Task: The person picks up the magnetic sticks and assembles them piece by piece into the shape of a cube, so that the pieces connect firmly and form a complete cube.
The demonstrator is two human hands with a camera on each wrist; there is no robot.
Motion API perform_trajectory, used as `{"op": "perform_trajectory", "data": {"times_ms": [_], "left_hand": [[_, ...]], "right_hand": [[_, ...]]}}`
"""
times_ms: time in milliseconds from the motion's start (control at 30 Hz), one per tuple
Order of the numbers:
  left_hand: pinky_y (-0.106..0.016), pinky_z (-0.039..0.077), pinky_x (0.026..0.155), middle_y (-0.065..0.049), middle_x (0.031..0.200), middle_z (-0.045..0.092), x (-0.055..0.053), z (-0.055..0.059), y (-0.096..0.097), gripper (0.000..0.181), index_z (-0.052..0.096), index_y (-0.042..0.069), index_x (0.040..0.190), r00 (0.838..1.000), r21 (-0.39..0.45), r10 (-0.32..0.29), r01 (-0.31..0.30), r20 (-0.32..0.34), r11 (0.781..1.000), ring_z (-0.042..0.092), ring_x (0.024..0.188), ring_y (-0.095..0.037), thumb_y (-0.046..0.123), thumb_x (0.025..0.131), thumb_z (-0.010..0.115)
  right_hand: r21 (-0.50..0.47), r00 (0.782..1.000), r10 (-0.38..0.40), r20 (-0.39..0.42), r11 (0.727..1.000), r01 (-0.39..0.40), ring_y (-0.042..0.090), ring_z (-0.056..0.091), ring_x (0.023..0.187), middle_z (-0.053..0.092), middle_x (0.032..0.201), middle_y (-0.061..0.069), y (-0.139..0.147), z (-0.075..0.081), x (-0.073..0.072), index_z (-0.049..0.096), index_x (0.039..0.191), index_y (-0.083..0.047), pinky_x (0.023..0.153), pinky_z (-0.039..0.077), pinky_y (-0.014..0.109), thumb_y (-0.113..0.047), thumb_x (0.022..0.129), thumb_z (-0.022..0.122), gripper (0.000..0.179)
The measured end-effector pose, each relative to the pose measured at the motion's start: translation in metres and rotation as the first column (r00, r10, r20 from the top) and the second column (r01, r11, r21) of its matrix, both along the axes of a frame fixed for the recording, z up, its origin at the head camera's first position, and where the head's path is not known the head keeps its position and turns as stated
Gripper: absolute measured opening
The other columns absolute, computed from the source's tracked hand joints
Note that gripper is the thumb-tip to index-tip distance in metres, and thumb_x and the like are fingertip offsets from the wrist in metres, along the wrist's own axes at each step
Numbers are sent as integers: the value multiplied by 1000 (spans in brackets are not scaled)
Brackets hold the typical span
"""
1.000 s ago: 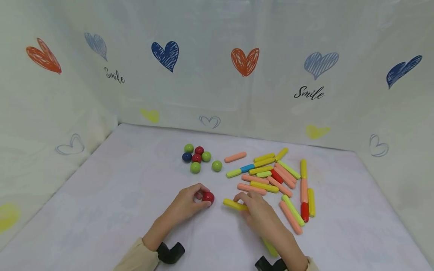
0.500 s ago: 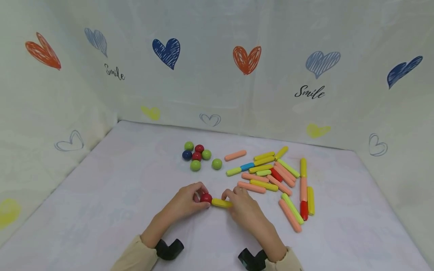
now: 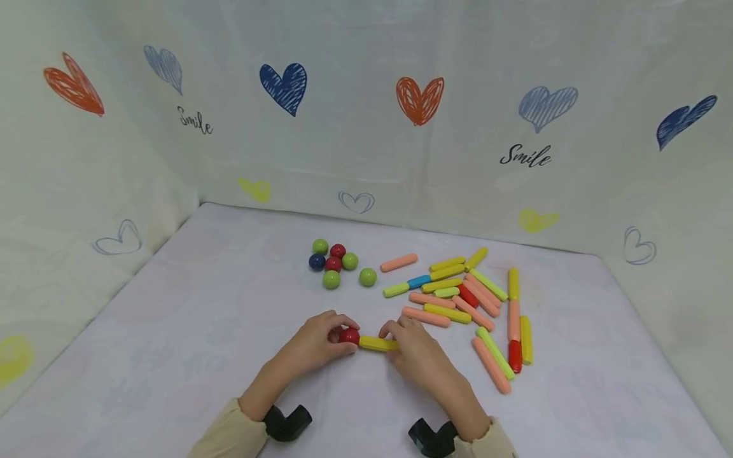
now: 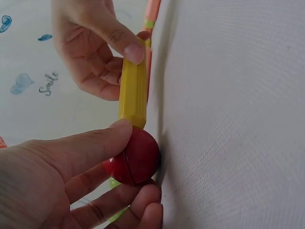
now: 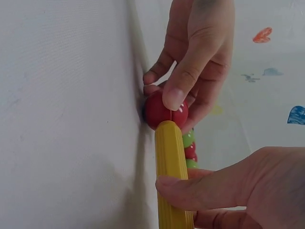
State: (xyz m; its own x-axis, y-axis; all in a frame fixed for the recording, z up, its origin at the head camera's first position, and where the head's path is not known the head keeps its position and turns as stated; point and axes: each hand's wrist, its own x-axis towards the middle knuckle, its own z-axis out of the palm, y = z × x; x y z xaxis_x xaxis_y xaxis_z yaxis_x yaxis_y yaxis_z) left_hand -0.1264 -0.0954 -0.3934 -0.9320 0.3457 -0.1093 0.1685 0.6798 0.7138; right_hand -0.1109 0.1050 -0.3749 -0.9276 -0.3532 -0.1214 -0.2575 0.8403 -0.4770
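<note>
My left hand holds a glossy red ball between thumb and fingers, low over the white cloth. In the left wrist view a thin seam runs round the ball. My right hand pinches a ridged yellow stick between thumb and fingers. The stick's near end meets the ball, and the two lie in one line. In the right wrist view the yellow stick reaches up to the red ball, with the left thumb on the ball's side. The stick's other end is hidden by the right hand in the head view.
Beyond the hands lies a group of green, red and dark blue balls. Sticks in yellow, salmon, lime, red and blue spread to the right, such as a salmon stick. A white backdrop with printed hearts rises behind the table.
My right hand has moved left with the yellow stick, bringing its end from apart up against the red ball. The left hand has stayed nearly in place, still holding the ball.
</note>
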Motion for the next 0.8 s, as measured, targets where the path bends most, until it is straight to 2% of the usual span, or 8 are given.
{"op": "perform_trajectory", "data": {"times_ms": [167,267,433,533,667,800], "left_hand": [[-23,41,67,1,86,54,0,0,0,28,64,15,104,1000,22,-4,4,3,1000,48,79,-13,21,79,74],[-23,41,67,2,88,55,0,1,-2,28,63,15,105,1000,24,-14,13,1,1000,48,80,-13,22,80,73],[-23,40,67,2,88,54,-1,2,-2,27,63,16,106,1000,21,-22,22,7,1000,47,80,-13,23,81,72],[-22,40,67,2,88,54,-1,2,-2,27,63,16,105,1000,20,-19,18,8,1000,48,80,-13,23,81,72],[-22,40,67,2,88,54,-1,2,-1,27,63,16,104,1000,23,-19,19,7,1000,48,79,-12,23,80,73],[-21,41,66,1,87,54,-1,2,-1,27,63,15,104,1000,20,-27,27,5,999,47,78,-12,22,80,73]], "right_hand": [[-79,996,-49,70,995,55,16,53,86,59,95,2,8,11,-6,62,109,-14,74,49,35,-13,83,69,27],[-128,994,-80,80,988,90,15,54,85,61,96,2,11,22,-12,62,110,-12,73,49,33,-14,85,67,26],[-170,995,-80,53,982,88,14,54,77,60,89,1,12,41,-35,62,110,-10,67,48,26,-14,86,66,25],[-197,997,-53,54,978,63,15,53,79,61,91,2,11,48,-52,62,112,-10,69,47,25,-16,86,66,26],[-270,995,11,95,963,15,19,55,88,60,98,5,11,47,-78,60,115,-9,77,48,30,-19,87,65,30],[-380,977,52,207,924,32,26,58,93,60,103,9,10,35,-104,57,121,-6,84,50,38,-21,89,62,36]]}}
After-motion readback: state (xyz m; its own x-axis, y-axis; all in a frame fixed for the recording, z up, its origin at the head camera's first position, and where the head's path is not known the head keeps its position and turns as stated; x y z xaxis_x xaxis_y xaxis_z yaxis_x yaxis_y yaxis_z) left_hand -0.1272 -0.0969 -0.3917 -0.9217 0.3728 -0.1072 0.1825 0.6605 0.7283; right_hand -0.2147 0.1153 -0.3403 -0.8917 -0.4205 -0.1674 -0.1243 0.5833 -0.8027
